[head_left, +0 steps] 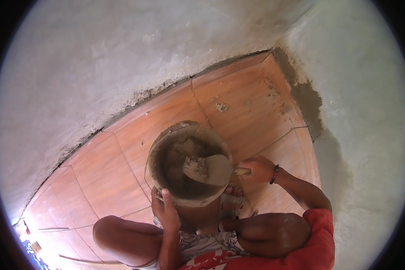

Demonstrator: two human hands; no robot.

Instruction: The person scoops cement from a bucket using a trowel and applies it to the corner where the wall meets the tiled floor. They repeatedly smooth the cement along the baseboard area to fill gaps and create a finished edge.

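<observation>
I see two big grey walls that meet in a corner, the long one (94, 67) across the far side and the other wall (369, 189) on the right. Below them is the floor (92, 184), made of shiny orange-brown tiles with thin lines between them. A person in a red top (315, 238) and patterned shorts (202, 244) squats on it, knees spread wide. In front of the person, between the knees and a bit past them, is a round, muddy bucket (152, 166). A dark, wet patch (311, 105) runs down the bottom of the right wall, near the corner. Inside the bucket is grey, wet cement mix (177, 155). The two hands are apart. The left hand (167, 213) grips the near left side of the bucket, its thumb pointing up by the rim. The right hand (258, 169) is closed around the wooden handle of a trowel (219, 170). The trowel's flat blade lies over the bucket's opening, with a blob of mix on its tip. A dark bracelet (274, 174) goes around the right wrist. One little grey lump (221, 107) sits on the tiles beyond the bucket.
</observation>
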